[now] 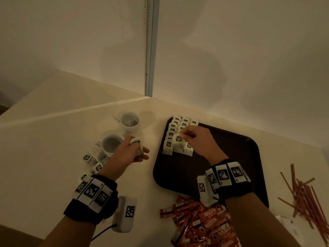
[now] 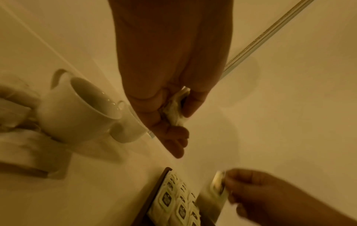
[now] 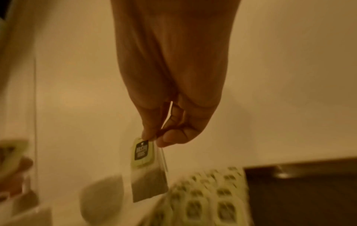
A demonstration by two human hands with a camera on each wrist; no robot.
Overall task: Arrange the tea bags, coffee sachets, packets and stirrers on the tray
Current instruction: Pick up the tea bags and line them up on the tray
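Over the tray's [image 1: 231, 157] far-left corner, above the rows of tea bags [image 1: 173, 132], the right hand [image 1: 195, 139] pinches one tea bag [image 3: 147, 172] by its tag. The left hand [image 1: 131, 150] clutches another beside the cups [image 1: 111, 144]. Light, limp, tearable; the stiff tag seems the safest hold.
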